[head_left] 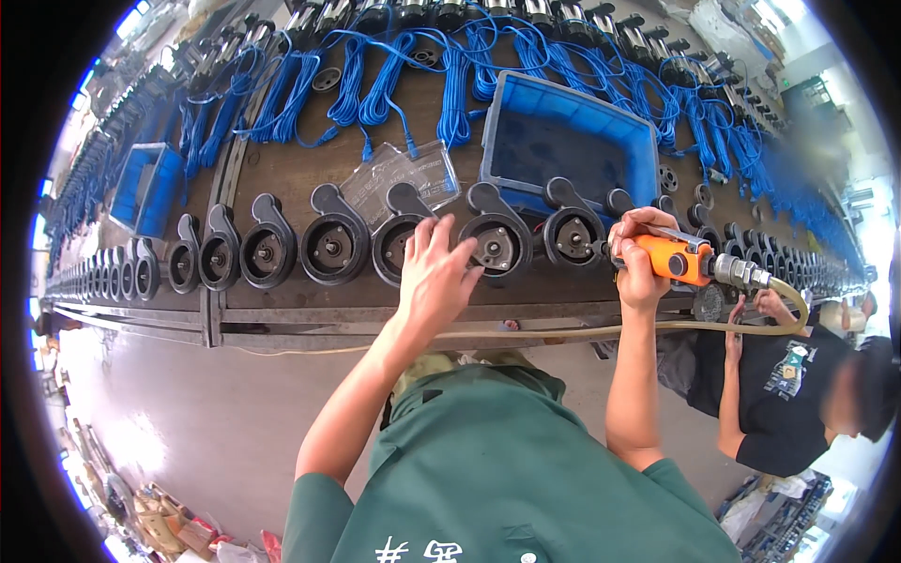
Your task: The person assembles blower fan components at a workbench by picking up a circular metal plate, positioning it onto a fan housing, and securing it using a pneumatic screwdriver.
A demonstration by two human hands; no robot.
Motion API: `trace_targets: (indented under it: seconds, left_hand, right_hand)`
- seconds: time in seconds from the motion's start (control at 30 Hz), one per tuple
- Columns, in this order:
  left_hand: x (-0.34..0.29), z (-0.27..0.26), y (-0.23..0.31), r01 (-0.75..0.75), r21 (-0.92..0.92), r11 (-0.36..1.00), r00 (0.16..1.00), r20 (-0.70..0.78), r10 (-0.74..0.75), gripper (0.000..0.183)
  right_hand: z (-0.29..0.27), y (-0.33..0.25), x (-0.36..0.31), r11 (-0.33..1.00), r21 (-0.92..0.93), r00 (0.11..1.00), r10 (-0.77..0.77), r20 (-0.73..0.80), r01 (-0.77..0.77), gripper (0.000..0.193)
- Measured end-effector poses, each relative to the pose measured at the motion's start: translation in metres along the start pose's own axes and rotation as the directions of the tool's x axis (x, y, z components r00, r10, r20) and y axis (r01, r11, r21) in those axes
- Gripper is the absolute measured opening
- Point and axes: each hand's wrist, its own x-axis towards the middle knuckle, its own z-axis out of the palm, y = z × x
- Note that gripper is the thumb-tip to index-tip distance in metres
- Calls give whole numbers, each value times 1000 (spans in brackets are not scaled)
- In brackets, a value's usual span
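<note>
Green shirt cloth (526, 450) is closest. Good work here probably means steadying one black housing (495, 247) with the left grip (436, 267) and keeping the orange air tool (664, 255) straight. Right grip (638, 270) is wrapped round that tool — its nose leftward, near the next housing (574, 235). Left grip: fingers spread, contact with its housing unclear. Beyond both — a blue tray (582, 109) and coiled cables (455, 98) on the table (293, 171).
</note>
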Motion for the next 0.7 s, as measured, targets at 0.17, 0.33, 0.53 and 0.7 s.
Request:
trace_targets:
  seconds: [0.17,0.33,0.53,0.7]
  left_hand:
    - [21,24,8,-60,220,974,995,94,41,37]
    - [19,29,10,-16,204,979,1000,20,12,36]
    - [15,46,20,1,256,967,997,76,-21,39]
    - [21,38,19,20,142,990,998,59,-28,46]
  right_hand:
    - [-25,6,-9,995,96,999,8,47,-13,32]
    - [-20,19,-18,990,110,995,79,60,-85,30]
    - [7,25,-12,962,222,986,166,4,-162,29]
    - [27,31,-5,951,246,982,191,7,-187,25]
